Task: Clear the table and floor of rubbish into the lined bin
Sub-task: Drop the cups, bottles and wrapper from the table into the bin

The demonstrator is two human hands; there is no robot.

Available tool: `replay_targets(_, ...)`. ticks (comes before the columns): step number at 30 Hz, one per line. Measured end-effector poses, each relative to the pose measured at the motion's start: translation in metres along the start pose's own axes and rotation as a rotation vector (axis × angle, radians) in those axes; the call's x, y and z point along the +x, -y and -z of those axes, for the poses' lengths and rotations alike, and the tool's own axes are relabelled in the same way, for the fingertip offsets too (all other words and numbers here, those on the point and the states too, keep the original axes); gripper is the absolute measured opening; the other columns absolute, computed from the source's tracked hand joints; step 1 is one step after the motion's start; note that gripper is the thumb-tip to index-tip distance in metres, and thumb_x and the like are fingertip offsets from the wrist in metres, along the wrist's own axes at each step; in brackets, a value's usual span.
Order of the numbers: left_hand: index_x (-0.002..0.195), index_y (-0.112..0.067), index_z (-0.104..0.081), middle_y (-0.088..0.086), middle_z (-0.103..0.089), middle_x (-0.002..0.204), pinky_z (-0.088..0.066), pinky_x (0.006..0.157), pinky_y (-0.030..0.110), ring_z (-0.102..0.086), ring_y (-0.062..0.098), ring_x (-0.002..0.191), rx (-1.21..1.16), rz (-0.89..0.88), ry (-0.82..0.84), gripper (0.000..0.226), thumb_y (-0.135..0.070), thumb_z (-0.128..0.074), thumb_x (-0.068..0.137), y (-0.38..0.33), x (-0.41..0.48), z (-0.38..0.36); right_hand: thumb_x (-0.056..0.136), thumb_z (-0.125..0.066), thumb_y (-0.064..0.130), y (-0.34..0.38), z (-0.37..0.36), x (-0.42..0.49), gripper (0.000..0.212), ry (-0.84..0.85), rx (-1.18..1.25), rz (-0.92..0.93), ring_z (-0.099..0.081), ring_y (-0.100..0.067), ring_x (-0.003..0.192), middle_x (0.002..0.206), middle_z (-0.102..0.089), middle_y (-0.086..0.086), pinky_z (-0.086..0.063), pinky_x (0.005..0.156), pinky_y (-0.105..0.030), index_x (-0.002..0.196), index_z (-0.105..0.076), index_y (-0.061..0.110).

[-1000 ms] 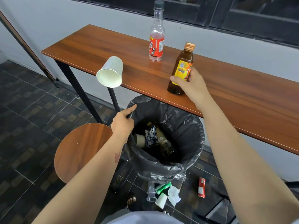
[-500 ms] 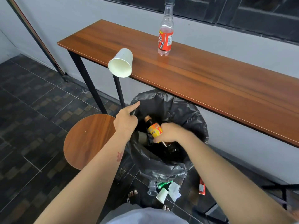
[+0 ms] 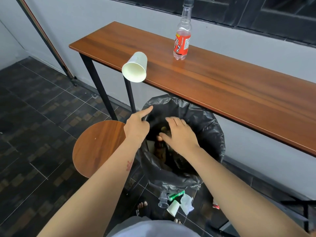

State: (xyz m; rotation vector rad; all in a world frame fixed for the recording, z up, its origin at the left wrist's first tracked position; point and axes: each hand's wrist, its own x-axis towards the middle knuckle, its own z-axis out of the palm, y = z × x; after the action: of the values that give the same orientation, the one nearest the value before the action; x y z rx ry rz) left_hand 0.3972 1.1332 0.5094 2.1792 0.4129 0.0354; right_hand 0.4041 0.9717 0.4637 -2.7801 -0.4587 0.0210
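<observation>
While the long wooden table is running along the grey wall, a black-lined bin is standing just under its near edge. Beside the bin, to the left, a round wooden stool is sitting on the dark tiled floor. Left hand is pinching the liner's rim, forefinger pointing out straight, other fingers curled closed on the plastic. Right hand is hovering over the bin mouth, fingers spread, palm down, gripping nothing. Dark bottles inside the bin are showing only dimly below it. On the table, a clear plastic bottle with a red label is standing upright near the wall. A white paper cup is lying on its side, mouth overhanging the table's near edge. On the floor by the bin's base, a clear plastic cup, a green wrapper, a small paper cup, crumpled paper and a red can, mostly hidden by the right forearm, are lying close together.
</observation>
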Motion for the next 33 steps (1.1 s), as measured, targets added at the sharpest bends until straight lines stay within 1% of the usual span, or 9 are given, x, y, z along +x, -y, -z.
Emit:
replay_targets(2, 0.129, -0.045, -0.056, -0.007, -0.055, 0.138, -0.042, 0.055, 0.014, -0.064, 0.019, 0.091, 0.033, -0.004, -0.010, 0.064, 0.004, -0.041, 0.091, -0.002, 0.004, 0.002, 0.096, -0.047, 0.052, -0.002, 0.017, -0.002, 0.066, -0.137, 0.059, 0.085, -0.027, -0.017, 0.144, 0.156, -0.032, 0.001, -0.027, 0.115, -0.033, 0.150, -0.033, 0.018)
replay_targets(5, 0.131, -0.045, -0.054, -0.008, -0.055, 0.138, -0.035, 0.041, 0.009, -0.056, 0.008, 0.077, 0.085, -0.006, -0.004, 0.067, 0.006, -0.038, 0.090, -0.004, 0.008, 0.002, 0.098, -0.048, 0.049, -0.002, 0.041, -0.005, 0.062, -0.364, 0.107, 0.143, -0.022, -0.010, 0.146, 0.158, -0.031, 0.002, -0.022, 0.117, -0.028, 0.150, -0.035, 0.017)
replay_targets(10, 0.131, -0.043, -0.056, -0.007, -0.057, 0.136, -0.032, 0.034, 0.007, -0.053, 0.013, 0.060, 0.068, 0.021, 0.010, 0.067, 0.007, -0.037, 0.090, 0.000, 0.013, -0.001, 0.098, -0.046, 0.050, -0.011, 0.081, 0.016, 0.066, -0.568, 0.165, 0.055, -0.018, -0.011, 0.147, 0.159, -0.027, 0.001, -0.019, 0.118, -0.030, 0.151, -0.032, 0.015)
replay_targets(13, 0.130, -0.042, -0.057, -0.007, -0.056, 0.137, -0.033, 0.035, 0.006, -0.056, 0.012, 0.063, 0.044, 0.035, 0.020, 0.067, 0.007, -0.039, 0.089, 0.000, 0.019, 0.000, 0.096, -0.047, 0.055, -0.024, 0.098, 0.042, 0.074, -0.562, 0.181, -0.080, -0.013, -0.013, 0.148, 0.162, -0.019, -0.001, -0.018, 0.118, -0.033, 0.154, -0.024, 0.015)
replay_targets(17, 0.129, -0.043, -0.058, -0.006, -0.057, 0.135, -0.032, 0.035, 0.005, -0.055, 0.010, 0.063, 0.017, 0.071, 0.023, 0.064, 0.006, -0.040, 0.090, -0.003, 0.028, 0.000, 0.092, -0.050, 0.060, -0.035, 0.102, 0.089, 0.085, -0.454, 0.183, -0.216, -0.012, -0.017, 0.149, 0.163, -0.012, -0.001, -0.021, 0.118, -0.036, 0.156, -0.015, 0.017)
replay_targets(22, 0.128, -0.043, -0.059, -0.006, -0.058, 0.134, -0.030, 0.032, 0.006, -0.055, 0.011, 0.058, -0.007, 0.102, 0.032, 0.066, 0.008, -0.039, 0.091, -0.004, 0.041, -0.003, 0.088, -0.053, 0.063, -0.037, 0.097, 0.151, 0.091, -0.358, 0.221, -0.330, -0.018, -0.023, 0.148, 0.163, -0.012, -0.001, -0.028, 0.113, -0.042, 0.156, -0.010, 0.020)
replay_targets(26, 0.131, -0.044, -0.056, -0.006, -0.056, 0.138, -0.035, 0.038, 0.004, -0.051, 0.007, 0.063, 0.035, 0.088, 0.053, 0.067, 0.008, -0.039, 0.091, -0.004, 0.055, -0.004, 0.089, -0.057, 0.059, -0.040, 0.097, 0.193, 0.092, -0.323, 0.263, -0.372, -0.022, -0.027, 0.147, 0.162, -0.015, -0.004, -0.030, 0.112, -0.043, 0.156, -0.008, 0.019)
replay_targets(31, 0.131, -0.048, -0.054, -0.012, -0.054, 0.139, -0.038, 0.043, 0.008, -0.059, 0.012, 0.084, 0.090, 0.079, 0.075, 0.074, 0.009, -0.034, 0.087, -0.004, 0.072, 0.001, 0.088, -0.066, 0.047, -0.042, 0.103, 0.230, 0.085, -0.459, 0.461, -0.338, -0.044, -0.022, 0.134, 0.150, -0.040, -0.004, -0.042, 0.104, -0.038, 0.152, -0.019, 0.017)
replay_targets(33, 0.130, -0.049, -0.054, -0.014, -0.054, 0.138, -0.040, 0.054, 0.013, -0.060, 0.016, 0.103, 0.122, 0.066, 0.069, 0.076, 0.009, -0.033, 0.085, -0.003, 0.078, 0.004, 0.088, -0.068, 0.043, -0.042, 0.104, 0.240, 0.081, -0.498, 0.539, -0.330, -0.050, -0.020, 0.129, 0.145, -0.046, -0.002, -0.044, 0.102, -0.035, 0.150, -0.022, 0.019)
